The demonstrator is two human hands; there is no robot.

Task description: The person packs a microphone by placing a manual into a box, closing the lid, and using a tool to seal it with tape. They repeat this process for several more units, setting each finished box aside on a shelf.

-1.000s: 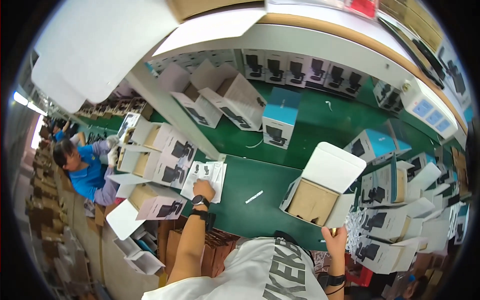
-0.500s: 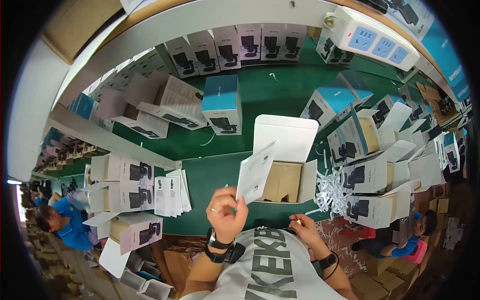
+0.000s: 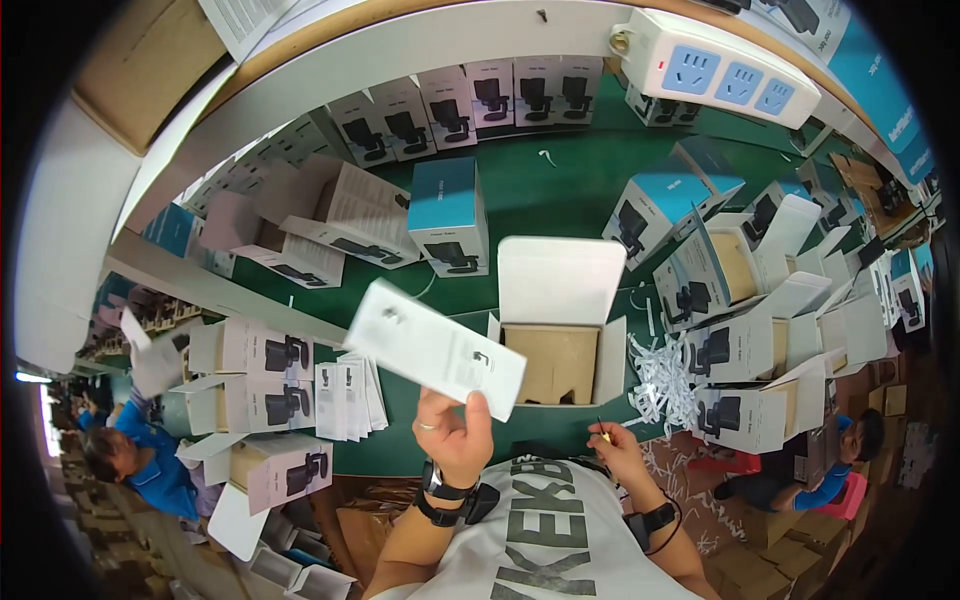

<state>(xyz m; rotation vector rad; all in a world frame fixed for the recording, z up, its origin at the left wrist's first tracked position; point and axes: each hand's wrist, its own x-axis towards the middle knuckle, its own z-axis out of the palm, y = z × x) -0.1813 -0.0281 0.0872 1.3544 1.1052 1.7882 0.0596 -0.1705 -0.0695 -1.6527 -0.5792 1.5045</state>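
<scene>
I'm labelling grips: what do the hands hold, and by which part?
The left hand holds a white leaflet by its lower edge near the right end. The right hand pinches a small yellowish item; which part is gripped cannot be told.

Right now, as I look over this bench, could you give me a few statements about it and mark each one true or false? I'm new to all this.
1. The left-hand grip holds a white leaflet. True.
2. The paper shreds lie to the right of the open box. True.
3. That box is closed on top. False: its lid stands up, away from the opening.
4. The pile of leaflets lies to the right of that box. False: it lies to the left.
5. The power strip is all black. False: it is white with blue sockets.
</scene>
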